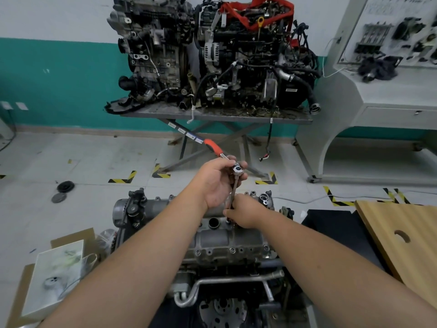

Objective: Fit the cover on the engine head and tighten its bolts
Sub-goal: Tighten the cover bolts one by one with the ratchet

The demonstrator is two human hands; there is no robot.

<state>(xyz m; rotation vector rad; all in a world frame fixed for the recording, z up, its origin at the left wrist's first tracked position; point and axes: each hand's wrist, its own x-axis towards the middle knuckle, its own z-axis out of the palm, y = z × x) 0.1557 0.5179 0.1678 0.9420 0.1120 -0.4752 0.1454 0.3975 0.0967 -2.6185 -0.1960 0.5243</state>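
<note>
A grey metal cover (227, 240) lies on top of the engine head (132, 214) in front of me, with bolts along its near edge. A ratchet wrench (214, 146) with an orange handle stands on a long extension bar (233, 195) that reaches down to the cover's far side. My left hand (218, 183) grips the ratchet's head at the top of the bar. My right hand (241, 213) pinches the bar's lower end close to the cover. The bolt under the bar is hidden by my fingers.
A round open hole (214, 223) sits in the cover left of the bar. A wooden board (402, 245) with a hole lies at right on a dark mat (335, 230). Cardboard and a white box (56, 280) lie at left. Two engines stand on a steel table (212, 112) behind.
</note>
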